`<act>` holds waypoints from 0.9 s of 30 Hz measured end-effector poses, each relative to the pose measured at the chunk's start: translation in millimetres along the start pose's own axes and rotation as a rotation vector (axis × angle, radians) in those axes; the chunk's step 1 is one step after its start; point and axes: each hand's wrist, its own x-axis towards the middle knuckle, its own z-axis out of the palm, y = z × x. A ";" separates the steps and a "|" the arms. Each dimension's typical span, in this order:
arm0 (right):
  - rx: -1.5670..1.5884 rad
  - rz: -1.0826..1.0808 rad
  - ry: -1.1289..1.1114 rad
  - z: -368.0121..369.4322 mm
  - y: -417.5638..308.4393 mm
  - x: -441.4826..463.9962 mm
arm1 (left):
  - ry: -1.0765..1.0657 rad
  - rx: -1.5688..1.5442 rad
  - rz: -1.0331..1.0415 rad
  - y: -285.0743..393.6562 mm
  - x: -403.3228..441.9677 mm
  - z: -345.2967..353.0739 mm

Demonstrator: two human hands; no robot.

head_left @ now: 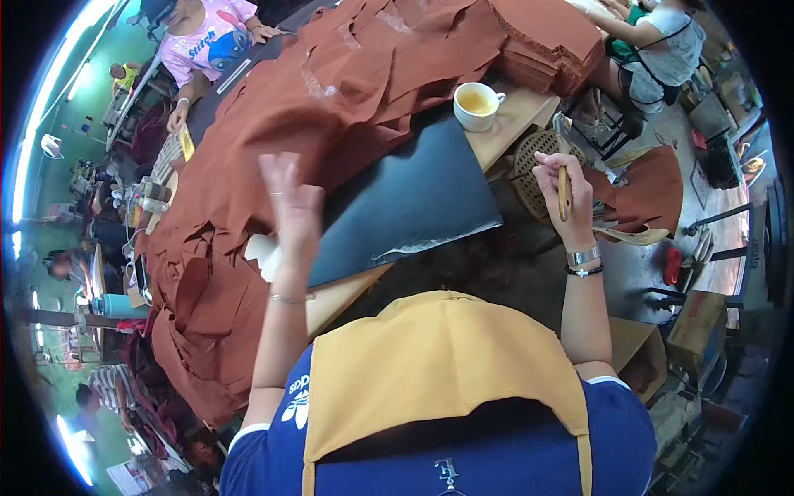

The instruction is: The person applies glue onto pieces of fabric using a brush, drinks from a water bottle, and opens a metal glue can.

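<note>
A mustard apron [447, 355] spans the frame's bottom centre. Right of centre, the right hand [571, 192] has its grip closed around a wooden-handled brush [565, 197]; left of centre, the left hand's [294, 207] grip is open near rust-brown sheets [447, 50]. Upper centre, a white cup [474, 121] stands on the worktop [529, 116].

One left hand [295, 202], one right hand [578, 197], one brush [565, 197], one cup [473, 121], one dark board [405, 194], one apron [438, 355], two co-workers [194, 45] tableside, brown sheets [289, 124] too overlapped to count
</note>
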 end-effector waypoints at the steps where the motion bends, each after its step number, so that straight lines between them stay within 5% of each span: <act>1: -0.005 -0.008 -0.005 1.1 0.9 -2.8 | -0.212 0.336 0.091 -17.9 -12.4 10.4; 5: -0.052 -0.070 -0.028 7.5 11.2 -13.7 | -0.497 0.766 -0.105 -39.6 -51.2 19.5; 11: -0.129 -0.135 -0.031 10.9 2.2 -11.5 | -0.084 0.798 0.117 -57.6 -28.8 9.0; 16: -0.117 -0.144 -0.068 15.7 -6.9 -10.9 | -0.068 0.752 0.150 -53.0 0.6 0.1; 20: -0.076 -0.345 -0.119 41.6 -25.1 -15.2 | 0.077 0.279 0.147 12.1 -1.2 10.5; 25: -0.113 -0.546 -0.091 90.6 -69.2 -10.4 | -0.094 -0.039 0.265 106.2 -23.7 22.5; 27: -0.036 -0.525 -0.048 105.4 -68.9 -1.9 | -0.267 -0.309 0.137 112.8 -35.5 13.7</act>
